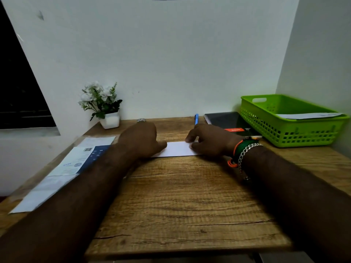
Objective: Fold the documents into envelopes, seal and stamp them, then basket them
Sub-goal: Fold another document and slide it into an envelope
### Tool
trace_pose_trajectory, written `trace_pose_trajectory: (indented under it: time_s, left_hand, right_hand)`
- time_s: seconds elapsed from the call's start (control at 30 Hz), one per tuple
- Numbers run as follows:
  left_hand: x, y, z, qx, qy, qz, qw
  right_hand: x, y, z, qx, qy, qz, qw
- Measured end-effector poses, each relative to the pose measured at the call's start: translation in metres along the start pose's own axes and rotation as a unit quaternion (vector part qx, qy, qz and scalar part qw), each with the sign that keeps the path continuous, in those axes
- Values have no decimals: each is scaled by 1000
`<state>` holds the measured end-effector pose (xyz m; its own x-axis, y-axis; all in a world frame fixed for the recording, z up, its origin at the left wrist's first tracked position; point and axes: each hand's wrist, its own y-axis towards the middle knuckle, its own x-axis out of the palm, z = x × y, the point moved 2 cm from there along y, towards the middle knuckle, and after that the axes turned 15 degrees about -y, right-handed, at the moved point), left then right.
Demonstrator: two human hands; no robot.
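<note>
White paper (177, 149) lies mid-tabletop, pressed by the left hand (141, 140) and pinched by the right hand (208, 142). The basket (292, 130) at the far right corner already holds one envelope (307, 115); more documents (76, 160) likely wait at the left edge.

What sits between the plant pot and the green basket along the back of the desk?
In the head view: a small round metal object, a blue pen, then a dark notebook beside the basket. Pot at left.

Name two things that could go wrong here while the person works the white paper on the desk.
The left hand and right hand cover both ends of the white paper, so a crease could run crooked unseen. The blue pen lies just beyond the right hand's fingers and might get knocked and roll.
</note>
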<state>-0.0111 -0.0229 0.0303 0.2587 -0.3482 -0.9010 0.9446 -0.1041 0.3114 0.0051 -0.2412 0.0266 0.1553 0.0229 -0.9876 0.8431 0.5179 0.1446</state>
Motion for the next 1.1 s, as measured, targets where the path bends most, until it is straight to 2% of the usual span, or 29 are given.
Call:
trace_pose_trajectory:
  time_s: [0.1, 0.23, 0.43, 0.57, 0.7, 0.83, 1.0, 1.1]
  left_hand:
    - [13, -3, 13, 30, -43, -18, 998]
    - [19, -1, 18, 24, -66, -35, 997]
    - [17, -2, 15, 10, -105, -40, 994]
    - [14, -2, 14, 3, -118, -49, 992]
    - [14, -3, 16, 0, -124, -54, 991]
    - [15, -3, 17, 1, -105, -56, 993]
    - [17, -5, 18, 5, -68, -65, 996]
    - [20, -4, 19, 4, -68, -73, 995]
  right_hand:
    - [0, 1, -4, -5, -32, 5, 999]
    - [1, 4, -7, 11, -41, 8, 999]
    - [-4, 3, 11, 97, -106, -3, 990]
    - [-7, -2, 27, 140, -105, 3, 984]
    - [-6, -2, 27, 132, -69, 41, 988]
    - [-1, -1, 18, 87, -19, -16, 996]
    - [2, -1, 22, 97, 43, -17, 994]
    - [1, 0, 22, 75, 66, -30, 995]
